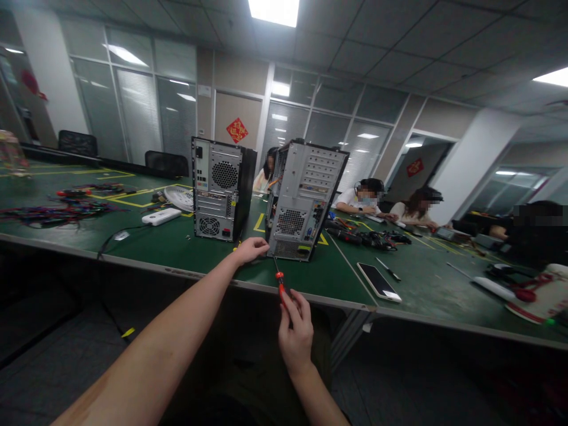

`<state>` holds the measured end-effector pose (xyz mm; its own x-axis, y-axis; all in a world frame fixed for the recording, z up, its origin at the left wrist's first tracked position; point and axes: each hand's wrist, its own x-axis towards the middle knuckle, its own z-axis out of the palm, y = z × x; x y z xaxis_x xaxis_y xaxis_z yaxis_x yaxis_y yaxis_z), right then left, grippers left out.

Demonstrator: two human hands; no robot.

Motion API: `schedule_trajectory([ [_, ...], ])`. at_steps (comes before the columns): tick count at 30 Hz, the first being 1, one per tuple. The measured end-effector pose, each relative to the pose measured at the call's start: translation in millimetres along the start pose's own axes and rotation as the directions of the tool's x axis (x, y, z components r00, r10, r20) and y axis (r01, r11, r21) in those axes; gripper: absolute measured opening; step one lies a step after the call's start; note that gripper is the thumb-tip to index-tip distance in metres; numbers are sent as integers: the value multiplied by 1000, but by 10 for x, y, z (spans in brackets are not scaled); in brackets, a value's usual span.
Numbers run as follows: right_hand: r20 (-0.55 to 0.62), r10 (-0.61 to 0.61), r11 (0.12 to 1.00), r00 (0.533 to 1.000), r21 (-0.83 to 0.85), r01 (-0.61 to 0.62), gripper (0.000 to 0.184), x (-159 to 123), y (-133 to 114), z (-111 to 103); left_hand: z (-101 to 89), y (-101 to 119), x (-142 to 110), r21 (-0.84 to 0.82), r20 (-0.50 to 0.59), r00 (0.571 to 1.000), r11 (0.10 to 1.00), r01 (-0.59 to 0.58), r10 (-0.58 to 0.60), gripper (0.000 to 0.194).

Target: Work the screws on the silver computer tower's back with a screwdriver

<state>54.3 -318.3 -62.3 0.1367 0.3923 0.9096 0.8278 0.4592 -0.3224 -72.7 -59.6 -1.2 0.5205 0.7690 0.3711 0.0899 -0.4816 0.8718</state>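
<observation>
My right hand (pixel 296 331) is wrapped round the handle of a red and black screwdriver (pixel 279 277). Its shaft points up and away, with the tip at the lower left corner of a grey computer case (pixel 288 201) standing upright, rear panel toward me. At that same corner is my left hand (pixel 252 249), fingers pinched together; what they hold, if anything, is too small to make out. The case's left side looks open, with orange wires showing inside. A second computer case (pixel 217 195), black-sided and upright, stands to the left.
On the green table (pixel 328 284) lie a phone (pixel 378 281), a pen-like tool (pixel 388 269) and a bundle of black cables (pixel 373 238) at right. A white power strip (pixel 162 216) and tangled wires (pixel 57 212) lie left. Several people sit across the table.
</observation>
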Motion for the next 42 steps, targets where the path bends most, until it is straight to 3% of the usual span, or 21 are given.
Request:
schedule_trajectory([
  [7, -51, 42, 999, 998, 7, -42, 31, 39, -50, -16, -3, 17, -3, -1, 4, 1000, 1000, 12, -12, 40],
  [16, -24, -13, 1000, 1000, -19, 13, 33, 19, -17, 0, -6, 41, -19, -2, 6, 1000, 1000, 27, -26, 40],
  [21, -7, 91, 996, 996, 4, -91, 19, 39, -29, -27, -7, 50, -21, -1, 4, 1000, 1000, 23, -23, 40],
  [30, -16, -13, 1000, 1000, 14, 13, 33, 55, -63, -9, 1, 44, -18, -18, 17, 1000, 1000, 18, -17, 42],
  [38, -42, 37, 999, 998, 17, -37, 27, 34, -50, -13, 0, 47, -14, 2, 3, 1000, 1000, 29, -29, 42],
  [42, 8, -23, 1000, 1000, 11, 23, 37, 22, -25, -11, -3, 57, -24, -7, 5, 1000, 1000, 29, -29, 40],
])
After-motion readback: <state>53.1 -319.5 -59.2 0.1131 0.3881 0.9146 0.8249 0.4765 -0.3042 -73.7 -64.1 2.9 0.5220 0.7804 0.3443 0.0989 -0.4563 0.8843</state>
